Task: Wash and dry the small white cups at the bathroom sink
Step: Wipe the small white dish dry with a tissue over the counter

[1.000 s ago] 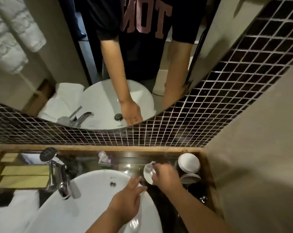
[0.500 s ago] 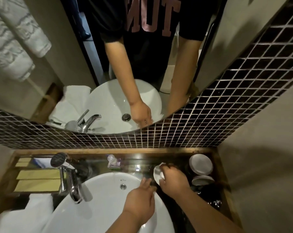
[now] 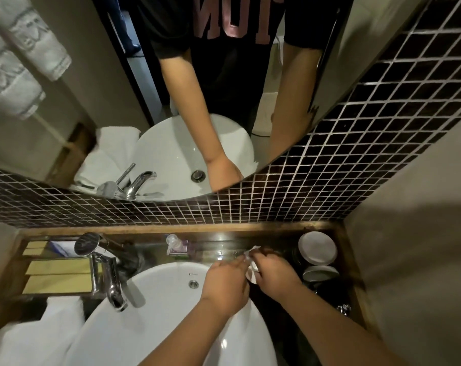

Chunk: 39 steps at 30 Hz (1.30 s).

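While both hands met over the right rim of the round white ceramic basin (image 3: 150,323), the right hand (image 3: 273,277) clamped a small white cup (image 3: 252,270) steady, apparently so the left hand (image 3: 225,282), fingers closed against it, could rub it.

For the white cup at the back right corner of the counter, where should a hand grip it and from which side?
Probably from above and the sink side: the cup sits in the corner with its flat round face up, walls behind and right, another cup close in front. Pinch across the rim.

Both hands (image 3: 246,277) apparently hold cup (image 3: 252,270).
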Available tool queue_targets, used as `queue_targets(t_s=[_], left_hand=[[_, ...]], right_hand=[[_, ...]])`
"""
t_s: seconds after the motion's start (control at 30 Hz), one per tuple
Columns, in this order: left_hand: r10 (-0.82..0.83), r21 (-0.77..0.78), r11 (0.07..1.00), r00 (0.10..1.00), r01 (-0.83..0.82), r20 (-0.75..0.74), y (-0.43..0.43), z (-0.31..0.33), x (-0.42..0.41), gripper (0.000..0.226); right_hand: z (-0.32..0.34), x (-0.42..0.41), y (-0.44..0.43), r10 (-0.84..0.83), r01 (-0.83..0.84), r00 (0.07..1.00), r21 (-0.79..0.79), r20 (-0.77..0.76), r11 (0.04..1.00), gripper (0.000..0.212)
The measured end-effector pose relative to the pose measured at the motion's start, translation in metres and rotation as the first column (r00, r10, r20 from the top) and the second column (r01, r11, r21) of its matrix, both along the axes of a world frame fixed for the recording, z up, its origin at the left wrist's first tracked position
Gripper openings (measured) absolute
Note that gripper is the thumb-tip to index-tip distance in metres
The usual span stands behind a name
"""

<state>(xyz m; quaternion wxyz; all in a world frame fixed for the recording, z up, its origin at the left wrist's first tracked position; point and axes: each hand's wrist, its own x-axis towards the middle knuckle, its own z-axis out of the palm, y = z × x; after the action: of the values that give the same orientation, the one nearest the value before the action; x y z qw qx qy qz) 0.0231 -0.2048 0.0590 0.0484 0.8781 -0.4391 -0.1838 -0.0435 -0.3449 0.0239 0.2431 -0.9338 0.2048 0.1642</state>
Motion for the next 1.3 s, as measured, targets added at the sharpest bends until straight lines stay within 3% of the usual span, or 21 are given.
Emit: queue_targets(t_s=[0.27,0.47,0.67,0.83,1.0,1.17,1.3], left_hand=[[0.075,0.079,0.994,0.994,-0.069,-0.080,-0.012,-0.003,0.000,0.044],[0.092,0.058,0.995,0.991,-0.086,-0.101,-0.020,-0.007,0.005,0.062],[0.013,0.209,0.978,0.994,0.010,-0.106,-0.027,-0.015,0.008,0.078],[0.059,0.199,0.979,0.992,-0.036,-0.113,-0.022,-0.018,0.006,0.071],[0.072,0.180,0.982,0.993,-0.054,-0.094,-0.013,-0.019,0.006,0.058],[0.106,0.160,0.983,0.990,-0.091,-0.090,-0.019,-0.018,0.007,0.047],[0.135,0.117,0.986,0.983,-0.120,-0.126,-0.022,-0.019,0.007,0.038]], right_hand=[[0.000,-0.006,-0.009,0.048,-0.050,0.998,0.051,0.037,0.997,0.058],[0.003,-0.021,-0.013,-0.032,0.031,0.998,0.025,0.046,0.999,0.062],[0.000,-0.024,-0.010,-0.179,0.179,0.983,-0.010,0.042,0.984,0.040],[-0.007,-0.010,-0.010,-0.155,0.156,0.985,0.002,-0.075,0.988,0.041],[-0.009,-0.010,-0.015,-0.194,0.186,0.974,-0.071,-0.114,0.980,0.058],[-0.008,-0.010,-0.011,-0.170,0.153,0.981,-0.165,-0.092,0.974,0.035],[-0.007,-0.009,-0.005,-0.191,0.170,0.978,-0.203,-0.087,0.964,0.031]])
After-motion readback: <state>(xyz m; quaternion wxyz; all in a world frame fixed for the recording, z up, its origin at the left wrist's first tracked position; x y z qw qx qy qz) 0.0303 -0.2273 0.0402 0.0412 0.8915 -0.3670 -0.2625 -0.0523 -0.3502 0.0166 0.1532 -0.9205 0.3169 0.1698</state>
